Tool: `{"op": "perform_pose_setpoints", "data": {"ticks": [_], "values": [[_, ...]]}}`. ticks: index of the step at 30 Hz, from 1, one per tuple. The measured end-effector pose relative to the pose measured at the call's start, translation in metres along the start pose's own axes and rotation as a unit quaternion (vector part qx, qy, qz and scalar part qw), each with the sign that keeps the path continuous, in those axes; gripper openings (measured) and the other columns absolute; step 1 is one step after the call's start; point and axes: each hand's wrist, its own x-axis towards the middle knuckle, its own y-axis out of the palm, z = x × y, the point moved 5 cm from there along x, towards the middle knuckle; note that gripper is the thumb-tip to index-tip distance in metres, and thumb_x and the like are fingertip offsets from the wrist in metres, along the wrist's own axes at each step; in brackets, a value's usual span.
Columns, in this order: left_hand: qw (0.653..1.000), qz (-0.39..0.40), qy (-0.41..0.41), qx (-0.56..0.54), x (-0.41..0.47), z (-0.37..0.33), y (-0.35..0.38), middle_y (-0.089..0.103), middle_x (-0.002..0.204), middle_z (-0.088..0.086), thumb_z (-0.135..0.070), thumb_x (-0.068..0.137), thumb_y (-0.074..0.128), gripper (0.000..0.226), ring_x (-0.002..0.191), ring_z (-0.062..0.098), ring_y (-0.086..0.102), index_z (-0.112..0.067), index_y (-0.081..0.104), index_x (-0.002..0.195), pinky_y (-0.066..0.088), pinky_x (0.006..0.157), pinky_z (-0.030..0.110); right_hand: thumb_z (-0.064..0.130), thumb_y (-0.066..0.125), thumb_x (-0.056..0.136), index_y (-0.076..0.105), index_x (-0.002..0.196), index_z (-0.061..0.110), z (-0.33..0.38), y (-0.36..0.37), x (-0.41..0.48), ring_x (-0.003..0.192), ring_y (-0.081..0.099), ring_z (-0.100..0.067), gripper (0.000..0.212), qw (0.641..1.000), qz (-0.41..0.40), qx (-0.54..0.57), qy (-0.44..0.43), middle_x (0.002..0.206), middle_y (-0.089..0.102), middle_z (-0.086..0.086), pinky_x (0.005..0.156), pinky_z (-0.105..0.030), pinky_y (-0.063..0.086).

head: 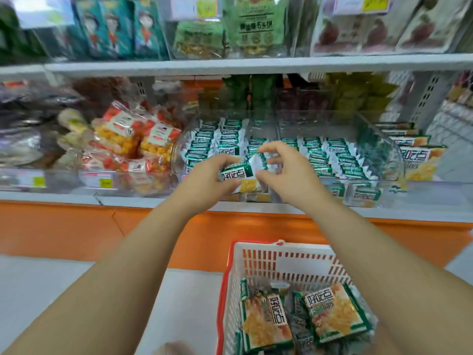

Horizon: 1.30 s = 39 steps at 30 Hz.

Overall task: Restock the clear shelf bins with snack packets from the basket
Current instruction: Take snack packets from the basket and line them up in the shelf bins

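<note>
Green-and-white snack packet (239, 175) is held over the front of the clear bin (384, 160), gripped by the curled fingers of the left hand (207, 180). The right hand (286, 167) is curled at its white crimped end, though a firm pinch cannot be confirmed. The packet's long axis runs left to right, crimped end rightward, printed face up. It would best be stood on edge and slotted in line with the ranked rows. More packets wait in the basket (281, 262).

The left hand (204, 181) grips a packet (236, 174); the right hand (286, 170) is just right of the grip. The bin (395, 160) stands behind it, bags (122, 139) lie to its left, and the basket (281, 262) sits nearer, below-right.
</note>
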Motion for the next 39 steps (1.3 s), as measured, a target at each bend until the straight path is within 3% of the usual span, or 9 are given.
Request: {"op": "perform_pose_setpoints", "data": {"ticks": [3, 5, 9, 14, 19, 26, 32, 35, 39], "values": [[0.998, -0.049, -0.002, 0.046, 0.018, 0.011, -0.014, 0.049, 0.139, 0.003, -0.028, 0.093, 0.059, 0.044, 0.106, 0.017, 0.057, -0.018, 0.047, 0.135, 0.04, 0.086, 0.024, 0.018, 0.059, 0.091, 0.045, 0.137, 0.022, -0.024, 0.001, 0.008, 0.137, 0.031, -0.015, 0.048, 0.997, 0.002, -0.07, 0.034, 0.148, 0.036, 0.001, 0.11, -0.029, 0.025], [0.996, -0.065, 0.0, 0.063, 0.034, 0.017, -0.018, 0.048, 0.139, 0.004, -0.026, 0.094, 0.059, 0.044, 0.116, 0.019, 0.053, -0.017, 0.047, 0.135, 0.037, 0.09, 0.024, 0.018, 0.056, 0.094, 0.038, 0.142, 0.021, -0.041, 0.006, 0.009, 0.143, 0.021, -0.016, 0.052, 0.995, 0.032, -0.074, 0.066, 0.154, 0.028, 0.0, 0.114, -0.031, 0.017], [0.992, -0.072, 0.0, 0.107, 0.071, 0.024, -0.017, 0.049, 0.134, 0.004, -0.025, 0.093, 0.06, 0.042, 0.108, 0.02, 0.054, -0.021, 0.049, 0.133, 0.036, 0.084, 0.024, 0.017, 0.056, 0.093, 0.036, 0.144, 0.025, -0.056, 0.02, 0.012, 0.143, 0.018, -0.014, 0.055, 0.99, 0.076, -0.098, 0.063, 0.156, 0.022, 0.004, 0.115, -0.031, 0.015], [0.985, -0.042, -0.022, 0.167, 0.103, 0.043, -0.008, 0.042, 0.138, 0.007, -0.025, 0.09, 0.064, 0.044, 0.121, 0.025, 0.047, -0.018, 0.052, 0.132, 0.036, 0.102, 0.034, 0.02, 0.056, 0.093, 0.041, 0.141, 0.027, -0.061, 0.016, 0.017, 0.14, 0.025, -0.012, 0.051, 0.993, 0.058, -0.101, 0.038, 0.154, 0.025, 0.009, 0.113, -0.031, 0.022], [0.964, -0.039, -0.058, 0.256, 0.115, 0.056, 0.005, 0.046, 0.136, 0.007, -0.033, 0.086, 0.068, 0.045, 0.122, 0.029, 0.044, -0.026, 0.056, 0.129, 0.043, 0.097, 0.044, 0.019, 0.056, 0.093, 0.054, 0.129, 0.028, -0.065, 0.014, 0.016, 0.138, 0.029, -0.01, 0.037, 0.994, 0.048, -0.093, 0.02, 0.153, 0.026, 0.014, 0.104, -0.026, 0.03], [0.948, 0.0, -0.063, 0.313, 0.126, 0.048, 0.007, 0.045, 0.128, 0.004, -0.026, 0.084, 0.07, 0.032, 0.121, 0.029, 0.041, -0.032, 0.058, 0.113, 0.03, 0.102, 0.046, 0.02, 0.057, 0.092, 0.057, 0.126, 0.028, -0.065, 0.014, 0.016, 0.139, 0.027, -0.011, 0.035, 0.995, 0.046, -0.084, 0.024, 0.153, 0.024, 0.014, 0.11, -0.032, 0.029], [0.94, 0.018, -0.069, 0.334, 0.122, 0.038, 0.001, 0.044, 0.135, 0.003, -0.035, 0.088, 0.065, 0.031, 0.127, 0.028, 0.038, -0.038, 0.061, 0.118, 0.026, 0.107, 0.048, 0.022, 0.057, 0.093, 0.056, 0.125, 0.029, -0.06, 0.016, 0.013, 0.141, 0.024, -0.012, 0.033, 0.993, 0.058, -0.097, 0.029, 0.155, 0.021, 0.013, 0.109, -0.032, 0.03], [0.953, -0.054, -0.05, 0.295, 0.107, 0.028, -0.003, 0.044, 0.136, 0.001, -0.033, 0.091, 0.06, 0.032, 0.126, 0.026, 0.039, -0.034, 0.058, 0.123, 0.028, 0.106, 0.045, 0.018, 0.055, 0.093, 0.058, 0.124, 0.027, -0.06, 0.015, 0.008, 0.139, 0.029, -0.011, 0.032, 0.994, 0.048, -0.098, 0.016, 0.154, 0.023, 0.013, 0.104, -0.025, 0.032], [0.953, -0.232, 0.076, 0.177, 0.056, 0.005, 0.016, 0.055, 0.121, 0.004, -0.016, 0.09, 0.059, 0.028, 0.11, 0.028, 0.053, -0.019, 0.061, 0.118, 0.037, 0.094, 0.043, 0.009, 0.054, 0.091, 0.068, 0.108, 0.015, -0.06, 0.009, -0.005, 0.123, 0.044, -0.016, 0.022, 0.993, -0.039, -0.109, -0.031, 0.129, 0.053, 0.003, 0.097, -0.018, 0.029]]}}
